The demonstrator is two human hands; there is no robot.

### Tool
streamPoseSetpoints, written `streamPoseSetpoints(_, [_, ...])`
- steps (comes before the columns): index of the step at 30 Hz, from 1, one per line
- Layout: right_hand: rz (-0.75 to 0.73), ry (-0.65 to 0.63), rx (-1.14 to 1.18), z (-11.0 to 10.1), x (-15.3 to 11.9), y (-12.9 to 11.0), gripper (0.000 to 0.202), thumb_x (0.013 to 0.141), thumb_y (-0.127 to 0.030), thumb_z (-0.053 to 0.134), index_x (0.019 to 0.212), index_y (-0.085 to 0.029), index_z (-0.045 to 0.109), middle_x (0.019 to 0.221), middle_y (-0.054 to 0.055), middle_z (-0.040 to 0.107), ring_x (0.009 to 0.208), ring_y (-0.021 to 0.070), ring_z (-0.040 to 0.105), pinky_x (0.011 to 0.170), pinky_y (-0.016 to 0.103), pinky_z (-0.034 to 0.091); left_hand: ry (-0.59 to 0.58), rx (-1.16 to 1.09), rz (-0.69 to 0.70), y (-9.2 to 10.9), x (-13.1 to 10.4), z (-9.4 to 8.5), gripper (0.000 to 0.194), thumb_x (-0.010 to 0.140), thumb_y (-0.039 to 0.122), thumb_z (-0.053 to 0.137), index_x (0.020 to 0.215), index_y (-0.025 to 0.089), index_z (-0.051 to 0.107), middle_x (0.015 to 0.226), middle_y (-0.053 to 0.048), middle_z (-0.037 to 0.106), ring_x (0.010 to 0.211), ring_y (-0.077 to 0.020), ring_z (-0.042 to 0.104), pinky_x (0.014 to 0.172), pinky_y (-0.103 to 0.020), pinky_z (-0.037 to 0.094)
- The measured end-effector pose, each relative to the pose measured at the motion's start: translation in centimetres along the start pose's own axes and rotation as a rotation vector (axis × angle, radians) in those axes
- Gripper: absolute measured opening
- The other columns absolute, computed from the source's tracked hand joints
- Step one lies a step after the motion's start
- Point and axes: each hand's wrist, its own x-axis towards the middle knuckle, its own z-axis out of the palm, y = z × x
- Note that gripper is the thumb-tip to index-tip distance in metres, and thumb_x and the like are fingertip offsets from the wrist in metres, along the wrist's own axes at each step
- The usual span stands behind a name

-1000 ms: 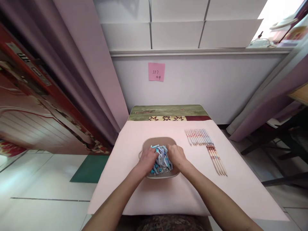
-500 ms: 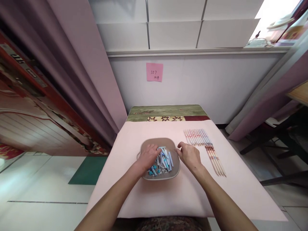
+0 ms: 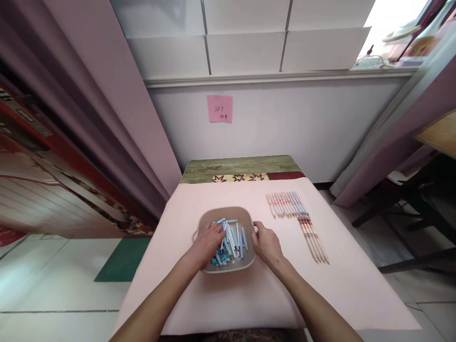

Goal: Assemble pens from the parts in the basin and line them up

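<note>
A grey-beige basin stands on the pink-covered table, with several blue, white and lilac pen parts and small turquoise pieces inside. My left hand reaches into its left side, fingers curled down on the pen parts; whether one is pinched is hidden. My right hand grips the basin's right rim, thumb and fingers closed on it. To the right lies a row of several assembled pens, side by side. Below its right end lie several beige pens with dark red tops.
The pink cloth covers most of the table, and its green far end shows. A pink note is on the wall behind. Curtains hang on both sides, and a dark chair stands at the right.
My right hand has closed on the basin's right rim. My left hand has moved toward the basin's left side among the pen parts. The whole view has shifted slightly.
</note>
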Motion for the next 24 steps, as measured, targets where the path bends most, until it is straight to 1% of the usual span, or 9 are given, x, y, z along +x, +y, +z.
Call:
streamPoseSetpoints(4, [-0.022,0.029,0.073,0.3,0.6,0.3,0.033,0.091,-0.023,0.040,0.121,-0.019,0.054,0.083,0.006,0.072,0.080,0.0194,0.067,0.066,0.024,0.038,0.113,-0.024,-0.136,-0.2,-1.4,-0.4,0.028,0.083,0.009,0.043,0.095,0.024,0.064,0.109,-0.009,0.063,0.105,-0.0246,0.054,0.095,-0.045,0.038])
streamPoseSetpoints(9, [-0.066,0.045,0.180,-0.1,1.0,1.3,0.032,0.092,-0.035,0.043,0.116,-0.021,0.057,0.073,0.002,0.071,0.074,0.0179,0.067,0.066,0.023,0.039,0.459,-0.219,-0.422,-0.6,-3.3,-0.8,0.024,0.085,0.020,0.043,0.093,0.024,0.065,0.111,-0.008,0.065,0.108,-0.0245,0.056,0.094,-0.041,0.041])
streamPoseSetpoints(12, [-0.044,0.076,0.229,-0.6,0.9,2.2,0.036,0.090,-0.042,0.044,0.117,-0.020,0.056,0.071,0.000,0.069,0.071,0.0175,0.066,0.064,0.024,0.040,0.592,-0.265,-0.546,-0.7,-3.6,-1.4,0.020,0.085,0.025,0.045,0.092,0.023,0.064,0.105,-0.008,0.066,0.100,-0.0236,0.060,0.090,-0.037,0.044])
streamPoseSetpoints(13, [-0.026,0.089,0.239,-0.7,0.9,2.6,0.037,0.090,-0.043,0.044,0.118,-0.021,0.056,0.071,0.000,0.069,0.070,0.0174,0.065,0.063,0.024,0.040,0.589,-0.277,-0.565,-0.6,-3.5,-1.6,0.020,0.085,0.026,0.046,0.093,0.023,0.064,0.101,-0.007,0.066,0.096,-0.0230,0.061,0.086,-0.036,0.046])
streamPoseSetpoints(15, [0.008,0.108,0.259,-0.9,0.8,3.2,0.038,0.089,-0.044,0.045,0.117,-0.021,0.056,0.070,-0.001,0.068,0.067,0.0172,0.064,0.061,0.024,0.040,0.492,-0.290,-0.528,0.0,-2.8,-1.7,0.019,0.085,0.026,0.047,0.095,0.023,0.063,0.095,-0.006,0.066,0.089,-0.0220,0.061,0.081,-0.035,0.047])
streamPoseSetpoints(18, [0.023,0.127,0.290,-0.8,0.4,3.4,0.036,0.088,-0.043,0.046,0.114,-0.022,0.057,0.069,-0.002,0.067,0.066,0.0173,0.063,0.060,0.025,0.040,0.217,-0.226,-0.242,1.1,-0.9,-0.9,0.024,0.082,0.016,0.049,0.099,0.024,0.064,0.104,-0.007,0.065,0.103,-0.0233,0.056,0.091,-0.039,0.042])
streamPoseSetpoints(20, [0.015,0.137,0.311,-0.7,0.1,3.3,0.034,0.088,-0.043,0.047,0.113,-0.023,0.059,0.069,-0.002,0.067,0.065,0.0172,0.063,0.059,0.025,0.040,0.102,-0.149,-0.039,1.6,0.5,0.0,0.031,0.082,0.009,0.046,0.102,0.025,0.064,0.115,-0.006,0.062,0.118,-0.0235,0.047,0.104,-0.045,0.029])
streamPoseSetpoints(22, [0.006,0.145,0.330,-0.7,-0.2,3.1,0.034,0.087,-0.043,0.047,0.111,-0.023,0.060,0.067,-0.002,0.066,0.063,0.0170,0.062,0.058,0.025,0.039,0.033,-0.082,0.048,1.8,1.5,0.8,0.032,0.082,0.008,0.047,0.102,0.026,0.064,0.119,-0.006,0.060,0.123,-0.0236,0.043,0.108,-0.048,0.021])
streamPoseSetpoints(24, [0.001,0.157,0.341,-0.8,-0.5,3.1,0.033,0.087,-0.043,0.047,0.110,-0.023,0.060,0.066,-0.002,0.066,0.062,0.0169,0.061,0.058,0.025,0.039,-0.007,-0.019,0.059,1.5,1.8,1.1,0.026,0.081,0.011,0.051,0.099,0.025,0.064,0.113,-0.007,0.062,0.120,-0.0242,0.046,0.108,-0.049,0.020])
